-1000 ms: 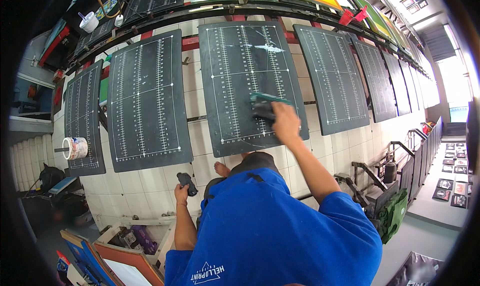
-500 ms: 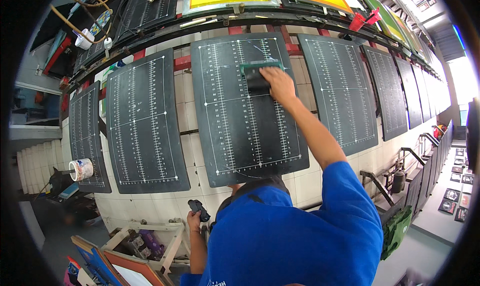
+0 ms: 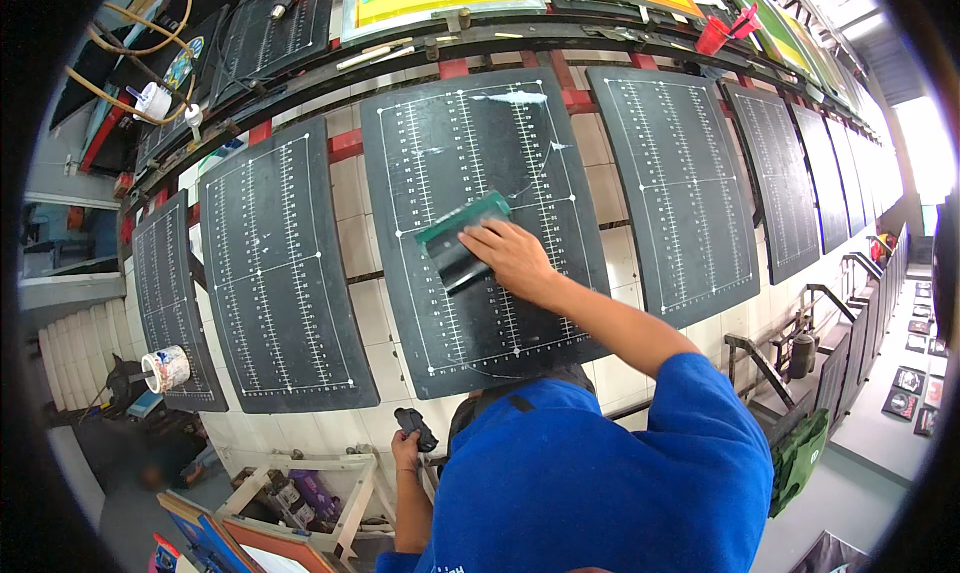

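My right hand [image 3: 510, 263]: gripping a green-edged black scraper [image 3: 452, 257] | scraper: over the left-middle of the black board [image 3: 480, 341] before me | my left hand [image 3: 405, 450]: holding a dark bundle [image 3: 418, 431], off the board's near edge

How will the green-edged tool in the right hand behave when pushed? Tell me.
The green-edged tool is probably stiff: its edge looks straight. It may slide easily, since the board beneath looks smooth. Being wide and angular, it seems unlikely to roll.
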Demonstrator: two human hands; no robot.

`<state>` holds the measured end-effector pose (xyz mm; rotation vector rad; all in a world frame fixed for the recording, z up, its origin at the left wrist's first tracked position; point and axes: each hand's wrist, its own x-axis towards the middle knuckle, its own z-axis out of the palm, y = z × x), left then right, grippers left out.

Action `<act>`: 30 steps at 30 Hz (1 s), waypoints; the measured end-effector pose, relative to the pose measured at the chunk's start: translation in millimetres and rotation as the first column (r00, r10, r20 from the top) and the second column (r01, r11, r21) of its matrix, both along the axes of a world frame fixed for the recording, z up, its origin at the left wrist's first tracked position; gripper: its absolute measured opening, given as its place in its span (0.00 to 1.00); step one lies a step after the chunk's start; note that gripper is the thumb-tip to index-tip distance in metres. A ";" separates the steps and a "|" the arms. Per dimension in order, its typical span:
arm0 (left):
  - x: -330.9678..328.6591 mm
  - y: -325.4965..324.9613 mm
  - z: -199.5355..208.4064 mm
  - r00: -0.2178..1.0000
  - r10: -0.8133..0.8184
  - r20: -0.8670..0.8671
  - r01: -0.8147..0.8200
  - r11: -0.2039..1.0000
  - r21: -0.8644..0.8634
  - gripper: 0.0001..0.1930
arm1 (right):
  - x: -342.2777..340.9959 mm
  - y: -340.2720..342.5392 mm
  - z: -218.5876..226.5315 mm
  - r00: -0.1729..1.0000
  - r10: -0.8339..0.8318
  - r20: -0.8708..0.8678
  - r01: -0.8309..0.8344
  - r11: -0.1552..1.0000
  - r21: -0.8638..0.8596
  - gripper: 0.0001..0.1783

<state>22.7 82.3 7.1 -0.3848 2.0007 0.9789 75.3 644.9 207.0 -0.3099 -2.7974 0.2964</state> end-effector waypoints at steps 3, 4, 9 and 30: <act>1.4 -11.7 -11.4 0.998 0.000 -0.065 0.002 1.000 0.025 0.10 | -60.1 55.7 -13.1 0.996 -0.007 -0.085 0.014 0.996 0.087 0.28; 0.3 -6.2 -6.4 0.997 0.010 -0.074 -0.009 1.000 0.023 0.10 | -79.7 79.7 -13.1 0.991 -0.070 -0.110 0.083 0.989 0.122 0.27; -2.3 2.8 23.6 0.996 0.044 -0.076 -0.043 0.999 0.010 0.09 | -123.2 135.3 -2.0 0.921 -0.390 -0.007 0.389 0.915 0.106 0.26; 64.3 -53.4 -10.6 0.960 0.279 -0.005 -0.279 0.960 0.014 0.11 | -122.8 165.7 46.6 0.412 -0.851 0.326 0.904 0.426 -0.033 0.16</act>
